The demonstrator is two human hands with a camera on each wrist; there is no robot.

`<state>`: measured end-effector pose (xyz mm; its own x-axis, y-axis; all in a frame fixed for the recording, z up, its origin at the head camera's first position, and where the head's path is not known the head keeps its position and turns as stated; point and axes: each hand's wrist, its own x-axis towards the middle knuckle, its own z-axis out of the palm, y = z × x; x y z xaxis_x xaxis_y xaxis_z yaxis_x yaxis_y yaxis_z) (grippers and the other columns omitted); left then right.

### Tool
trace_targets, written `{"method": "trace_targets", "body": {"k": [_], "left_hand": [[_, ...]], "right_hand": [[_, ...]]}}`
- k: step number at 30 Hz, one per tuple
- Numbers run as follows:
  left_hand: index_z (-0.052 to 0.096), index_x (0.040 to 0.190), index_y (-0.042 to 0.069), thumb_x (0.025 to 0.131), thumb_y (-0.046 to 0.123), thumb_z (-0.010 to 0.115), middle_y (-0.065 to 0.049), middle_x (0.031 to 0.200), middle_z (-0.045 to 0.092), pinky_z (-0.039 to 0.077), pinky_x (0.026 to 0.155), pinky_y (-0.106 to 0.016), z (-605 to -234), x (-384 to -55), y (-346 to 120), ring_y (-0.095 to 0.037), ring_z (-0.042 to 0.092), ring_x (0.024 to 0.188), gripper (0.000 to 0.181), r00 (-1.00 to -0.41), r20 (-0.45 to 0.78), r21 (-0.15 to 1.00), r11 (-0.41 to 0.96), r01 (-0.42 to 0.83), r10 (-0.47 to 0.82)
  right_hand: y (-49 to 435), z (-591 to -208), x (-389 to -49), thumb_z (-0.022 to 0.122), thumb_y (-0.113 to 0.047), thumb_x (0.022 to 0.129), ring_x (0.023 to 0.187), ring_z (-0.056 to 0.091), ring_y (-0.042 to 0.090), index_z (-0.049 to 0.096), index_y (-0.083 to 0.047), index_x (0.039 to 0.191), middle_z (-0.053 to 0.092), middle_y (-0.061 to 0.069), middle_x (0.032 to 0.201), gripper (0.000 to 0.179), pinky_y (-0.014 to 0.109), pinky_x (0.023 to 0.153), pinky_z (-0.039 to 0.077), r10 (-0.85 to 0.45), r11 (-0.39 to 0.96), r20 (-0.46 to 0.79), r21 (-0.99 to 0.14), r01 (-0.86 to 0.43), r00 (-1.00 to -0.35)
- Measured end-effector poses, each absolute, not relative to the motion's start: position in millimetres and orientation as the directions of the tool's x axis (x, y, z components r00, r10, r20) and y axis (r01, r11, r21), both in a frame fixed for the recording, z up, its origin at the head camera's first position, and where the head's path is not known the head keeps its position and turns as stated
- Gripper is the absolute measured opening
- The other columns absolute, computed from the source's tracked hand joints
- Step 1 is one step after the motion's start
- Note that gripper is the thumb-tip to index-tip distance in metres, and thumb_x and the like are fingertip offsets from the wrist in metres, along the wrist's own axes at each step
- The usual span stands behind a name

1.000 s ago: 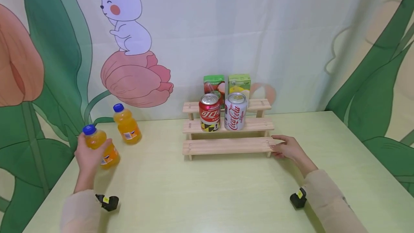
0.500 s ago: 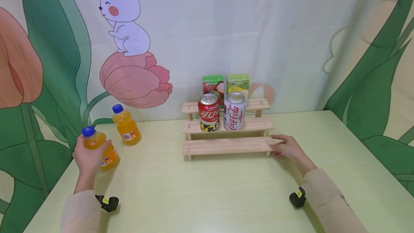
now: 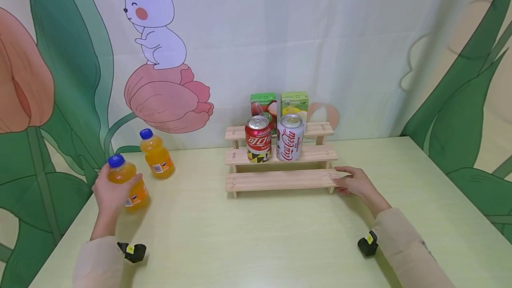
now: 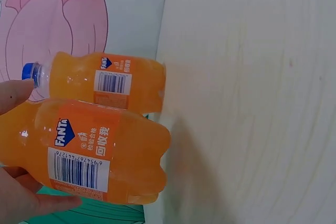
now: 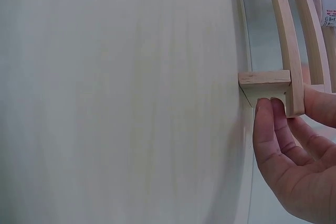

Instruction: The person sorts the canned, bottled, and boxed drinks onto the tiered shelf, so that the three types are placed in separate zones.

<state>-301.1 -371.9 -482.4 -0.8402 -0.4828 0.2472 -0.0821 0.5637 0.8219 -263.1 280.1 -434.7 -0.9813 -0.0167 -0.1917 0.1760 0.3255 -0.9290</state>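
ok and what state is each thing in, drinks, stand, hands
Near bottle: capped, holds orange liquid, gripped
Far bottle: capped, holds orange liquid, upright
Red can: upright; seal too small to judge
White can: upright; seal too small to judge
Red-green carton: upright, partly hidden
Yellow-green carton: upright, partly hidden
Wooden stand: upright, right end gripped
Left hand: grips near bottle
Right hand: grips stand

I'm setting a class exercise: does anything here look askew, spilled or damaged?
Nothing stands out: the red can and white can stand upright on the rack, the bottle in the left hand looks intact, and no spill shows on the table.
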Motion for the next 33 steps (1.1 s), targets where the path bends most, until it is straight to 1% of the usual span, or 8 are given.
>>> {"method": "trace_targets", "body": {"k": [3, 8, 14, 21, 24, 29, 31, 33], "left_hand": [[0.024, 0.140, 0.041, 0.071, 0.057, 0.066, 0.001, 0.138, 0.038, 0.035, 0.097, -0.053, -482, -303, -371, -0.026, 0.036, 0.124, 0.082, -0.840, 0.268, 0.814, 0.578, -0.066, -0.473], [0.025, 0.138, 0.044, 0.070, 0.057, 0.067, 0.002, 0.136, 0.039, 0.035, 0.096, -0.053, -484, -306, -371, -0.025, 0.037, 0.123, 0.080, -0.840, 0.288, 0.811, 0.584, -0.042, -0.460], [0.023, 0.140, 0.043, 0.070, 0.059, 0.066, 0.000, 0.138, 0.038, 0.036, 0.095, -0.054, -484, -305, -367, -0.028, 0.036, 0.123, 0.084, -0.852, 0.272, 0.804, 0.593, -0.054, -0.447], [0.032, 0.136, 0.040, 0.070, 0.057, 0.068, 0.002, 0.131, 0.045, 0.039, 0.093, -0.051, -483, -301, -357, -0.025, 0.043, 0.117, 0.077, -0.863, 0.306, 0.793, 0.609, -0.003, -0.402], [0.036, 0.134, 0.041, 0.069, 0.056, 0.069, 0.003, 0.129, 0.046, 0.041, 0.093, -0.051, -481, -300, -352, -0.023, 0.044, 0.116, 0.075, -0.871, 0.306, 0.799, 0.601, 0.016, -0.384], [0.037, 0.133, 0.041, 0.067, 0.058, 0.069, 0.003, 0.127, 0.048, 0.042, 0.091, -0.051, -479, -299, -345, -0.024, 0.046, 0.114, 0.075, -0.880, 0.311, 0.795, 0.606, 0.034, -0.358], [0.037, 0.133, 0.040, 0.068, 0.057, 0.069, 0.001, 0.126, 0.049, 0.043, 0.090, -0.051, -474, -295, -339, -0.025, 0.047, 0.112, 0.075, -0.883, 0.316, 0.786, 0.616, 0.039, -0.347], [0.038, 0.134, 0.037, 0.070, 0.053, 0.070, -0.001, 0.126, 0.049, 0.043, 0.090, -0.051, -458, -284, -328, -0.027, 0.047, 0.113, 0.073, -0.893, 0.300, 0.790, 0.612, 0.035, -0.336]], "right_hand": [[279, -433, -263, 0.062, -0.009, 0.083, 0.065, 0.061, 0.015, 0.037, 0.006, 0.134, 0.064, 0.012, 0.083, 0.058, 0.029, 0.060, 0.053, -0.016, 0.334, -0.200, -0.925, 0.184, -0.980], [273, -423, -258, 0.058, -0.006, 0.086, 0.065, 0.061, 0.016, 0.036, 0.009, 0.133, 0.064, 0.010, 0.082, 0.054, 0.030, 0.061, 0.053, -0.013, 0.375, -0.197, -0.910, 0.178, -0.980], [271, -420, -255, 0.058, -0.005, 0.086, 0.065, 0.061, 0.017, 0.036, 0.010, 0.132, 0.063, 0.010, 0.082, 0.054, 0.031, 0.061, 0.053, -0.008, 0.387, -0.195, -0.905, 0.177, -0.981], [271, -419, -257, 0.058, -0.005, 0.086, 0.065, 0.061, 0.016, 0.036, 0.011, 0.132, 0.064, 0.011, 0.082, 0.053, 0.030, 0.061, 0.053, -0.014, 0.379, -0.190, -0.910, 0.171, -0.982], [272, -420, -257, 0.058, -0.005, 0.086, 0.065, 0.061, 0.017, 0.036, 0.011, 0.132, 0.064, 0.011, 0.082, 0.053, 0.031, 0.061, 0.053, -0.010, 0.386, -0.191, -0.906, 0.173, -0.981], [271, -419, -255, 0.058, -0.005, 0.086, 0.065, 0.061, 0.016, 0.037, 0.010, 0.132, 0.064, 0.011, 0.083, 0.053, 0.030, 0.061, 0.053, -0.003, 0.388, -0.191, -0.905, 0.175, -0.982], [270, -419, -255, 0.057, -0.005, 0.087, 0.066, 0.061, 0.016, 0.036, 0.010, 0.132, 0.064, 0.010, 0.083, 0.053, 0.031, 0.062, 0.053, -0.010, 0.386, -0.191, -0.906, 0.173, -0.981], [270, -420, -256, 0.057, -0.005, 0.087, 0.066, 0.061, 0.017, 0.036, 0.010, 0.133, 0.064, 0.010, 0.082, 0.053, 0.032, 0.062, 0.053, -0.014, 0.383, -0.194, -0.907, 0.174, -0.981]]}}
